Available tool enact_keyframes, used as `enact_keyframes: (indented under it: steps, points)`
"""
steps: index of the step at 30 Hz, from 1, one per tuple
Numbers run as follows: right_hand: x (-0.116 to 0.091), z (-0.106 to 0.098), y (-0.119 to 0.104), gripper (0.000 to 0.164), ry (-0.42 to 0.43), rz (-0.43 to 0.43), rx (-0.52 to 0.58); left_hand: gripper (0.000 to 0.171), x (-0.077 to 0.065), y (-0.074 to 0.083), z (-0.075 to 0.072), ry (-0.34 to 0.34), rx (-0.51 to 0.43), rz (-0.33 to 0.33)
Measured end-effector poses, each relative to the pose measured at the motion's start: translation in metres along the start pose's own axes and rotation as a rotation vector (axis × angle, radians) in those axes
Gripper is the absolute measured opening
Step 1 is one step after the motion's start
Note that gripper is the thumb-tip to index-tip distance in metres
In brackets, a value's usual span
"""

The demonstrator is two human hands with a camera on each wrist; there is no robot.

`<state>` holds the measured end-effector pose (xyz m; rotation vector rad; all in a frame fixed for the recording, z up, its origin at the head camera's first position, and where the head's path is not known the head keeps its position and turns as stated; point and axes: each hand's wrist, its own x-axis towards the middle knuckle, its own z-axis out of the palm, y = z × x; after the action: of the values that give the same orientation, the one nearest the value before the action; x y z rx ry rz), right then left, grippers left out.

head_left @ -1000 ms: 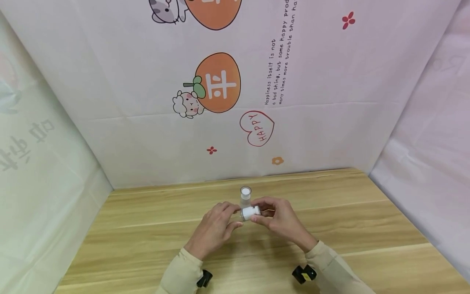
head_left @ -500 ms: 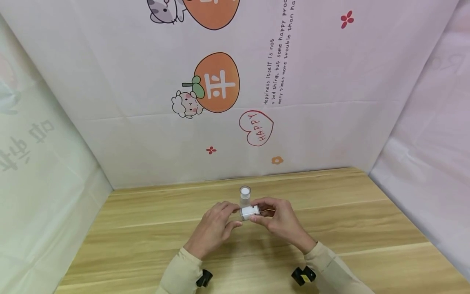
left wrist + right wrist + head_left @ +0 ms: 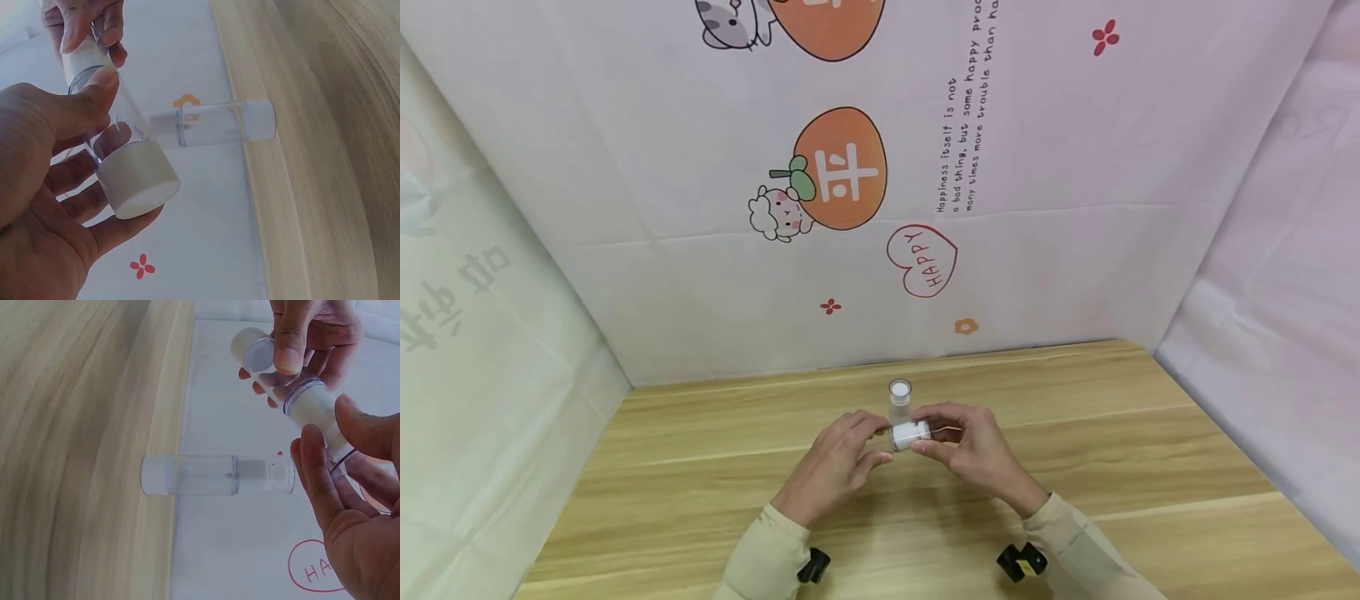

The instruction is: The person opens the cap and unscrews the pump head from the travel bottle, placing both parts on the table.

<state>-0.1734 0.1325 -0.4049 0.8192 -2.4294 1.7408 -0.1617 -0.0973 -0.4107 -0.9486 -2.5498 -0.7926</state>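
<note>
Both hands hold a clear pump bottle (image 3: 908, 434) above the table, tilted, its white base (image 3: 137, 178) toward the left. My left hand (image 3: 835, 467) grips its transparent body, thumb on the near side and fingers beneath, close to the base. At the other end, my right hand (image 3: 976, 450) pinches around the white collar (image 3: 312, 411). Fingers partly cover a clear edge beyond that collar, so I cannot tell whether it is a cap. Just behind stands a similar bottle (image 3: 203, 475), upright, with a white base, clear body and clear cap over its white top.
The wood-grain table (image 3: 700, 483) extends to both sides of the hands. A printed white cloth (image 3: 700, 292) hangs behind it, and pale cloth walls close off left and right. Black wrist straps (image 3: 1021, 562) sit on the cream sleeves (image 3: 767, 554).
</note>
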Motion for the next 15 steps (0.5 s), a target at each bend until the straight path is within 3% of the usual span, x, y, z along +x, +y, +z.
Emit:
enact_keyframes:
  steps: [10,15]
  points:
    - [0.0009,-0.0018,-0.0067,0.029,-0.019,-0.002,-0.124,0.035,-0.0005,0.0004,0.0009,-0.017,0.044,0.008]
    - [0.0000,-0.0001,-0.0058,0.031,-0.003,-0.023,-0.113,0.033,-0.0015,-0.0014,0.0031,-0.019,-0.036,-0.016]
